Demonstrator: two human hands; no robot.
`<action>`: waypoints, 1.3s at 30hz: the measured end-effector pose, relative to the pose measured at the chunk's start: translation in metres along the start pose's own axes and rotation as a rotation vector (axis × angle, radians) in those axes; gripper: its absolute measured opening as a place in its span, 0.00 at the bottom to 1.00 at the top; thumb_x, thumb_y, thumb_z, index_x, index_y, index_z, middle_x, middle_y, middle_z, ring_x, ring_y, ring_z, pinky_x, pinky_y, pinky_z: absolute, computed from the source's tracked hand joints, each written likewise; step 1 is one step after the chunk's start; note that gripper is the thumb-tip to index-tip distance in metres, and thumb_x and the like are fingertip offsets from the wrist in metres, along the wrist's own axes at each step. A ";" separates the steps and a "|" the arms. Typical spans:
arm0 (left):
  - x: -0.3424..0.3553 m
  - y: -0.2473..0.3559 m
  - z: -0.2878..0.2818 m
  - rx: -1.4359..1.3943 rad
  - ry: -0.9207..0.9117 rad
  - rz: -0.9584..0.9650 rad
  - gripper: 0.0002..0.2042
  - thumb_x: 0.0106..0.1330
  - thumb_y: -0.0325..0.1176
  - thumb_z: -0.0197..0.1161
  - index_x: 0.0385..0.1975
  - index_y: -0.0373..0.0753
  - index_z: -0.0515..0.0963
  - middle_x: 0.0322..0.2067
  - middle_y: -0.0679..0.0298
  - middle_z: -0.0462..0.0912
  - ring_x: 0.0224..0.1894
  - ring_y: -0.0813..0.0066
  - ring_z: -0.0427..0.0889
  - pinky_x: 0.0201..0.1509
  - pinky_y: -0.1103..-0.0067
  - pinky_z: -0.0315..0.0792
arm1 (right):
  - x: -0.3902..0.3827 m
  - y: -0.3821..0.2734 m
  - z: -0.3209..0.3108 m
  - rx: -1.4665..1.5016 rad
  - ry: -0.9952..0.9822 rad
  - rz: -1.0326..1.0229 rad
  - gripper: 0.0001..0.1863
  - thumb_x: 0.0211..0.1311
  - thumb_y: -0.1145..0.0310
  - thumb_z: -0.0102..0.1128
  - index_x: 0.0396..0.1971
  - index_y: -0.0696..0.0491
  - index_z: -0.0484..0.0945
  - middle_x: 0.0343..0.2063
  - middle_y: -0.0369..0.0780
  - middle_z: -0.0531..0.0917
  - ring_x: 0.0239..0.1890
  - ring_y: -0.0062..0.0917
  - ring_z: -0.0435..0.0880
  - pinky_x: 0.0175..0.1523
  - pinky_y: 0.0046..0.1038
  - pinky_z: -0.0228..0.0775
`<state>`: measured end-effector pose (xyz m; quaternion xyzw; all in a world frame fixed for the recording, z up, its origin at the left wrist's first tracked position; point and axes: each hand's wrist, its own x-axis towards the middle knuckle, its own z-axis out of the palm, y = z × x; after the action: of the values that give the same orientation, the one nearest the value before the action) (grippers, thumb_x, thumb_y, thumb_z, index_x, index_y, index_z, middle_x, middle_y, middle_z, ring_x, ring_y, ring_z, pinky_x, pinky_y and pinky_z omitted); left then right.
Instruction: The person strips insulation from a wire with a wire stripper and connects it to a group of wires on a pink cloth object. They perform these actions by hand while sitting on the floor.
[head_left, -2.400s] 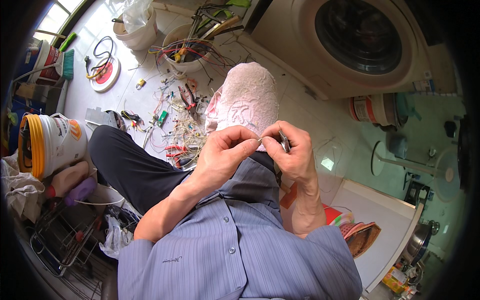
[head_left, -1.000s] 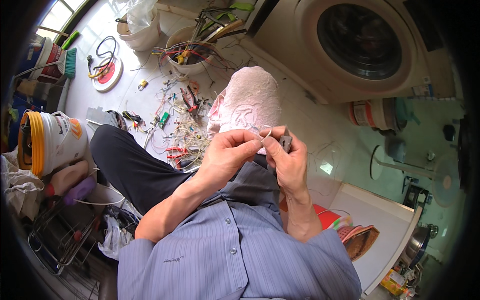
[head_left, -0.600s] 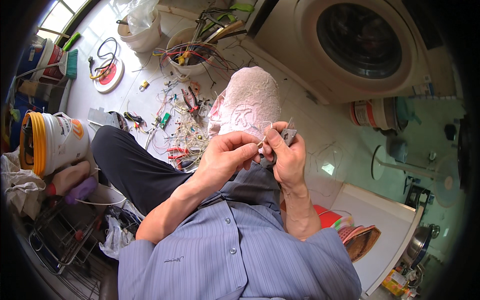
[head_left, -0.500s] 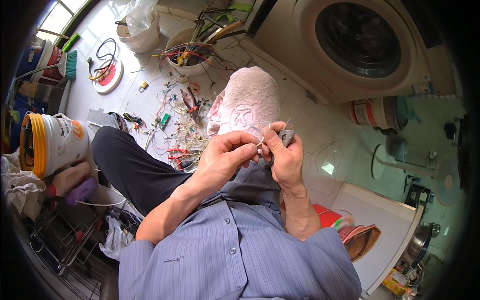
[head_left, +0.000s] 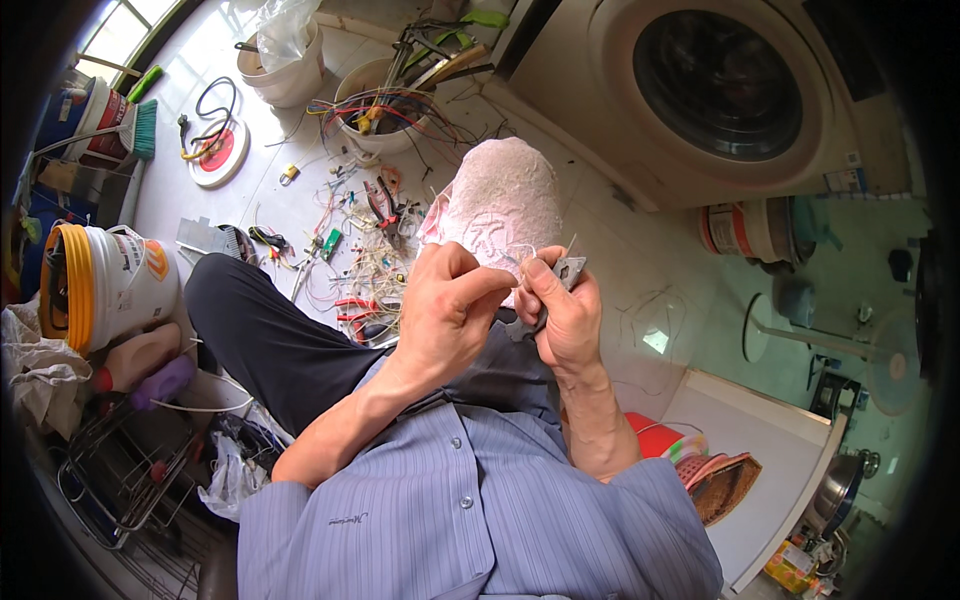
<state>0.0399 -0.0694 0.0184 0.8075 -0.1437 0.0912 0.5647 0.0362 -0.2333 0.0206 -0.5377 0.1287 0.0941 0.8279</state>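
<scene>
Both hands are raised close together in front of my lap. My left hand [head_left: 452, 312] is closed in a pinch, its thumb and forefinger at a thin white wire [head_left: 518, 247] that loops between the hands. My right hand [head_left: 566, 318] is closed around a small grey metal piece [head_left: 570, 270] with a hole in it. Its thumb presses the wire against this piece; the exact kind of the metal piece is hard to make out. Just beyond my hands lies a rounded, fuzzy pink cloth thing [head_left: 505, 190].
Cut wires [head_left: 350, 225] litter the floor with red-handled pliers [head_left: 382, 210]. A bucket [head_left: 378, 130] of tools and coloured wires stands beyond, next to another white bucket [head_left: 285, 70]. A washing machine [head_left: 590, 130] is far right; a yellow-ringed bucket [head_left: 125, 285] stands left.
My left hand has drawn back slightly and turned, its knuckles now raised, still pinching near the wire. The right hand keeps the metal piece and has barely moved.
</scene>
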 end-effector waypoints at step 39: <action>0.002 0.001 0.002 -0.891 -0.224 -0.715 0.04 0.62 0.27 0.59 0.33 0.34 0.79 0.23 0.70 0.77 0.23 0.87 0.68 0.27 0.86 0.60 | 0.004 0.001 0.006 -0.062 0.004 -0.100 0.05 0.68 0.72 0.60 0.31 0.55 0.76 0.19 0.32 0.74 0.19 0.13 0.69 0.25 0.19 0.60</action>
<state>0.0412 -0.0716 0.0197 0.4950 0.0542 -0.2605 0.8272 0.0400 -0.2275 0.0210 -0.5689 0.1002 0.0555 0.8144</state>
